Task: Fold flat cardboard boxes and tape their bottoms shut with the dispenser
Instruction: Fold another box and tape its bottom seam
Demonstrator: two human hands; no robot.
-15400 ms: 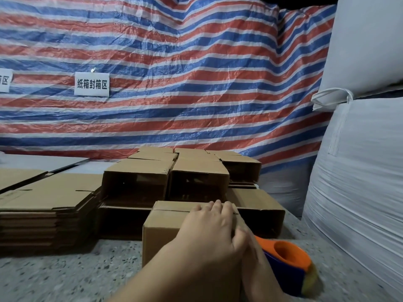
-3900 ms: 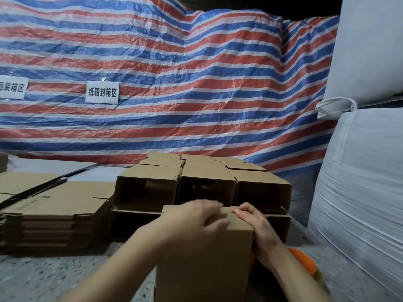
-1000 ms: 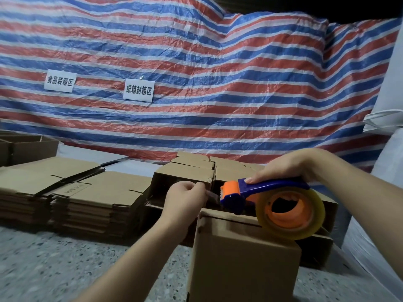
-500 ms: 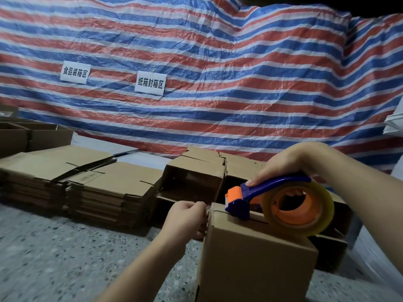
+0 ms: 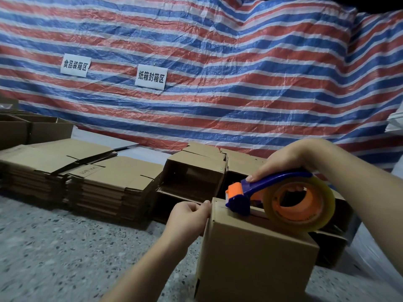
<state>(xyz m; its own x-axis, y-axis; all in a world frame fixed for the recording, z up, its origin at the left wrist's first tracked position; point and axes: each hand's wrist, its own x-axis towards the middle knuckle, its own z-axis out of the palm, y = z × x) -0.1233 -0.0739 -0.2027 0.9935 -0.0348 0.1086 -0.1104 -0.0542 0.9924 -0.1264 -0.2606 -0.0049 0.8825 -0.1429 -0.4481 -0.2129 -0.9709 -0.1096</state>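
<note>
Head view. Box (image 5: pixel 255 253) stands at 5 o'clock on the speckled worktop (image 5: pixel 65 247), bottom flaps up, seam untaped. Right hand (image 5: pixel 290 160), grip wrapped round the tape dispenser (image 5: pixel 281 199), sets its nose at the seam's far end. Left hand (image 5: pixel 187 216), grip pinching the box's near top edge. Formed boxes (image 5: pixel 194 173) lie at 12 o'clock; flat stacks (image 5: pixel 82 177) at 10 o'clock remain unfolded.

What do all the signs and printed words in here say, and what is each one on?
"食品装箱区": left white paper sign on the striped tarp.
"纸箱封箱区": right white paper sign on the same tarp.
Printed mark on a flat cardboard stack: too blurred to read.
Print on the tape roll core: too small to read.
</note>
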